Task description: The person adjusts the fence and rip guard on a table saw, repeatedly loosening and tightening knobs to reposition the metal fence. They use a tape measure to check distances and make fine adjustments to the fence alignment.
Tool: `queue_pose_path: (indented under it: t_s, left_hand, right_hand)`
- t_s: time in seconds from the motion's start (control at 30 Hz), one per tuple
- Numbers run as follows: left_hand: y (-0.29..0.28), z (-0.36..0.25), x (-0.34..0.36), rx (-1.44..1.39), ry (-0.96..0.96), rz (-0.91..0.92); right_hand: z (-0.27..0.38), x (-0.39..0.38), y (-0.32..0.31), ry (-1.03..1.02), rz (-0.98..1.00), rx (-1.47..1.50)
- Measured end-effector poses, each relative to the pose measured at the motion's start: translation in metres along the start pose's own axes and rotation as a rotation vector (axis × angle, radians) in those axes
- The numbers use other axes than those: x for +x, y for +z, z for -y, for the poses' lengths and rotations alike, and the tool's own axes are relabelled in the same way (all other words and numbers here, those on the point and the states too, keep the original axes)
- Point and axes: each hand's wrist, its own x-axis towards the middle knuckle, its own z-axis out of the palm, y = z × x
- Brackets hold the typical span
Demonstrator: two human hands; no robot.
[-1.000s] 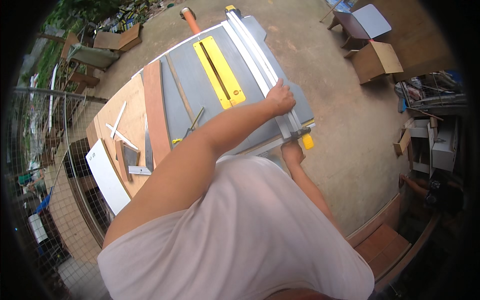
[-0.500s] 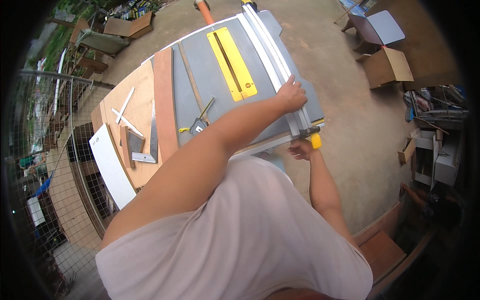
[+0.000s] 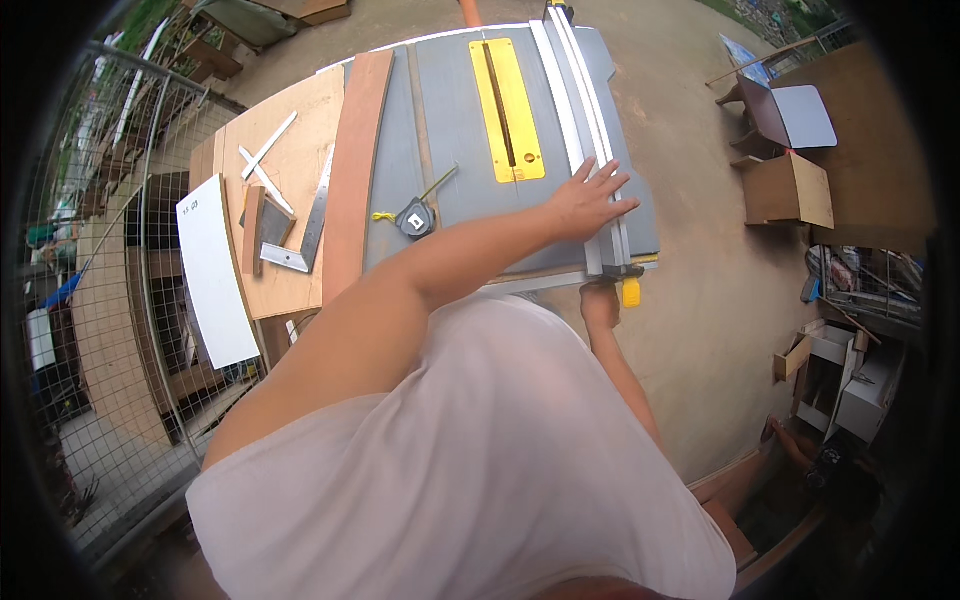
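Note:
My left hand (image 3: 590,204) lies across the rip fence (image 3: 590,100) of a table saw, fingers spread over the white and silver rail. At the near end of the fence, just below the table edge, is my right hand (image 3: 600,305). Its fingers are tucked under the edge and mostly hidden, beside a yellow lever (image 3: 631,292). The grey saw table (image 3: 450,110) carries a yellow throat plate (image 3: 515,140) with a dark slot. Left of it sits a tape measure (image 3: 415,218) with its yellow blade partly out.
On the left, a reddish wood strip (image 3: 358,165) lies by a plywood sheet (image 3: 290,150) holding a try square (image 3: 308,240), small offcuts and white strips. A white panel (image 3: 215,275) stands beside it. Wire fencing (image 3: 120,250) runs left; wooden furniture pieces (image 3: 790,190) stand right.
My left hand's fingers have spread from a curled grasp on the fence. My right hand has gone further under the table edge. The view has shifted, moving the table slightly right and up.

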Motion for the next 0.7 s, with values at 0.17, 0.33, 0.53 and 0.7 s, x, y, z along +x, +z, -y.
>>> queue_pose_path:
  t_s: [0.17, 0.33, 0.53, 0.7]
  left_hand:
    - [-0.075, 0.032, -0.128, 0.039, -0.659, 0.022]
    - [-0.088, 0.071, -0.246, -0.011, -1.047, 0.288]
    - [-0.080, 0.046, -0.239, 0.169, -1.106, 0.250]
    - [-0.064, 0.057, -0.230, 0.107, -1.060, 0.187]
  right_hand:
    - [-0.032, 0.037, -0.024, 0.112, 0.715, 0.491]
    - [-0.046, 0.060, -0.027, 0.149, 1.070, 0.645]
    - [-0.024, 0.027, -0.016, 0.097, 0.630, 0.459]
    - [-0.059, 0.071, 0.055, -0.282, 0.024, -0.126]
